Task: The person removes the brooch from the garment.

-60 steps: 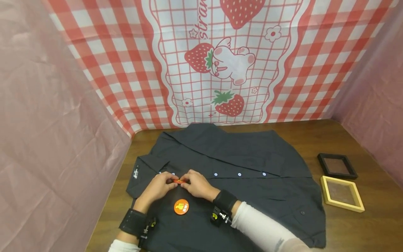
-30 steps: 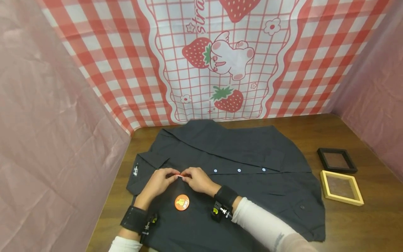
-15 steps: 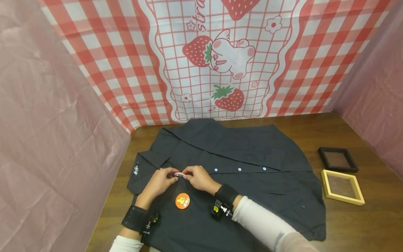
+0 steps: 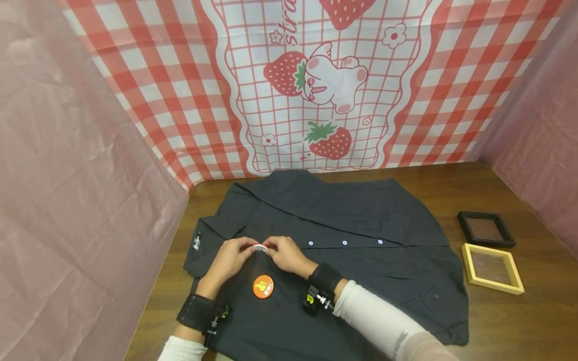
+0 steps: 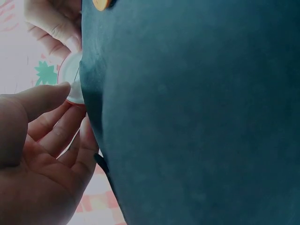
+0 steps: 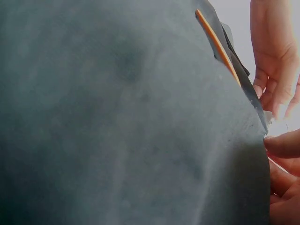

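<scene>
Both hands work on one round pin badge (image 4: 260, 247) over the dark shirt (image 4: 361, 291). My left hand (image 4: 231, 258) pinches its left side between thumb and fingers, while my right hand (image 4: 287, 254) pinches the right side. The badge's white back (image 5: 70, 70) faces up in the head view, with a thin pin wire and a red rim showing in the left wrist view. Shirt cloth lies right against the badge and hides part of it. Nearer to me, an orange badge (image 4: 263, 287) with a yellow thumbs-up lies on the shirt front.
The shirt is spread over a wooden table (image 4: 537, 321), its collar (image 4: 221, 228) to the left and several white buttons (image 4: 345, 242) along its front. At right lie a black frame (image 4: 485, 229) and a yellow frame (image 4: 493, 268). A strawberry-patterned checked cloth (image 4: 180, 100) hangs behind.
The held badge has tilted: its orange-red face showed earlier, and its white back shows now. Both hands have shifted slightly away from me. The orange badge stays on the shirt.
</scene>
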Available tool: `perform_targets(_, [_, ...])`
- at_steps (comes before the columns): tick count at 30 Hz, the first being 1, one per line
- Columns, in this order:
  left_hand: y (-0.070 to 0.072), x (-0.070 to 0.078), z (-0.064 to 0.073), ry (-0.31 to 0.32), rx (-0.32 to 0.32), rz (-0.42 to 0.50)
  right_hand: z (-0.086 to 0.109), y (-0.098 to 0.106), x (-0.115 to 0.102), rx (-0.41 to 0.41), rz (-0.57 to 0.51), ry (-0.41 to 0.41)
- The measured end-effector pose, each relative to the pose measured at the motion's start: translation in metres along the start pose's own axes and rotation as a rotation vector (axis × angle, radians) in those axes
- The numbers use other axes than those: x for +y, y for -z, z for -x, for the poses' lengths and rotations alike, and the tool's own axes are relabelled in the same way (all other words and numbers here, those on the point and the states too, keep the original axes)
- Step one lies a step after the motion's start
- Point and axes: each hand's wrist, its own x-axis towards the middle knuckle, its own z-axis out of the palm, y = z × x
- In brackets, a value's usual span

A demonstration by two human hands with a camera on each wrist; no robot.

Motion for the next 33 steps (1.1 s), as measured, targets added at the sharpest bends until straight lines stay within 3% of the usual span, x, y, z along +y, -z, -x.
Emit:
perform_targets(11, [-0.0003,-0.0003,-0.0007,-0.060,0.014,0.004,-0.0003,-0.0002,-0.0048,0.001,-0.026,-0.016])
perform_targets(23, [-0.0025,0.0009,0.0013,0.004,0.004,0.015,0.0000,-0.0046,-0.0051,0.017,-0.061,0.002])
perform_targets(33, [-0.0014,0.0002,-0.0004,0.021,-0.002,-0.004,-0.0035,-0.0087,-0.0027,-0.008,-0.019,-0.012])
